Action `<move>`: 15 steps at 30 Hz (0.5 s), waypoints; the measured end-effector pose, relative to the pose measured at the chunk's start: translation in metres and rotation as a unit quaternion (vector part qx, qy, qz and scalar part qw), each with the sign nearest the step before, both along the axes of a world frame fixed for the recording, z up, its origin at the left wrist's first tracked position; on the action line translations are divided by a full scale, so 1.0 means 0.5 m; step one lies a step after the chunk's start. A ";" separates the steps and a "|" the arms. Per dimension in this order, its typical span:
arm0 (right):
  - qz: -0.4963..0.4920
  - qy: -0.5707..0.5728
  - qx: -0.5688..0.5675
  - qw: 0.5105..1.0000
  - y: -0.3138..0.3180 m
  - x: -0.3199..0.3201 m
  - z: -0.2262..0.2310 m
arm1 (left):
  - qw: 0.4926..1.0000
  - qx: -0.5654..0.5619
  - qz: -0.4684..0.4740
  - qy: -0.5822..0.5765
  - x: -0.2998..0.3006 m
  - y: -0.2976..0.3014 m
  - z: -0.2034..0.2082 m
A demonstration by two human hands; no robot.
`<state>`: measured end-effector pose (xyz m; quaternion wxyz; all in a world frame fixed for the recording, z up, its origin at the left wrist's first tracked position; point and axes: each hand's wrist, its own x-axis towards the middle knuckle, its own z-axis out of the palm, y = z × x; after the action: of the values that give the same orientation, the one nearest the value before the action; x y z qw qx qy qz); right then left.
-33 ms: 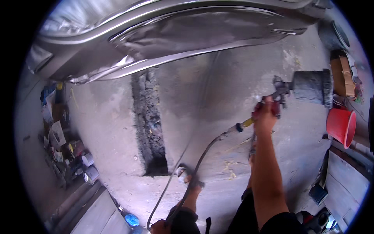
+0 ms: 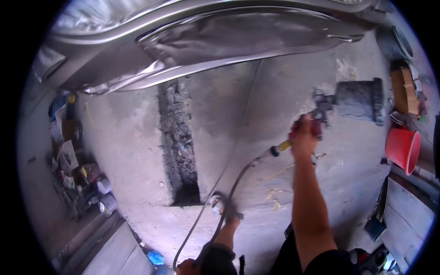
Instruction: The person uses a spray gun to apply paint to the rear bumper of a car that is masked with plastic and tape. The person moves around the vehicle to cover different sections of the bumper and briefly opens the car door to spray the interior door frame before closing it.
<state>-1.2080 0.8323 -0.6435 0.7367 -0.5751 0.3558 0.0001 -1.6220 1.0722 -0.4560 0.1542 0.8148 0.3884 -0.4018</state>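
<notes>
My right hand (image 2: 304, 141) is wrapped round the red handle of a paint spray gun (image 2: 323, 104), held out at the right over the floor. The gun's grey cup (image 2: 357, 101) points to the right, slightly blurred. From the yellow fitting at the handle's base, an air hose (image 2: 248, 168) curves down and left. At the bottom edge my left hand (image 2: 187, 266) is closed on a bend of that hose, partly cut off by the frame. Across the top stretches a shiny silver-grey car body part (image 2: 247, 41), with a creased, film-like surface in its middle.
A trench (image 2: 179, 142) with a rough bottom cuts the concrete floor left of the hose. Right lie a red bucket (image 2: 402, 149), a cardboard box (image 2: 403, 89) and a dark bucket (image 2: 395, 43). Cans (image 2: 108, 204) and clutter line the left. My foot (image 2: 224, 208) stands beside the trench.
My right hand and the spray gun have shifted a little to the left. The left hand still grips the hose in the same place.
</notes>
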 end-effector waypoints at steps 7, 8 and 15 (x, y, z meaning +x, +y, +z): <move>0.210 -0.095 0.168 0.958 0.490 -0.251 0.017 | 0.989 -0.048 -0.137 0.002 -0.259 0.174 0.020; 0.244 -0.076 0.225 0.940 0.548 -0.285 0.035 | 0.993 -0.026 -0.112 0.022 -0.345 0.160 0.045; 0.279 -0.094 0.029 0.955 0.387 -0.207 0.012 | 0.987 -0.060 -0.113 -0.099 -0.354 0.137 0.008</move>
<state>-1.3115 1.0258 -0.6373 0.7537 -0.6275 0.1100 0.1616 -1.7989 1.1405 -0.4522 0.1941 0.8786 0.2513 -0.3566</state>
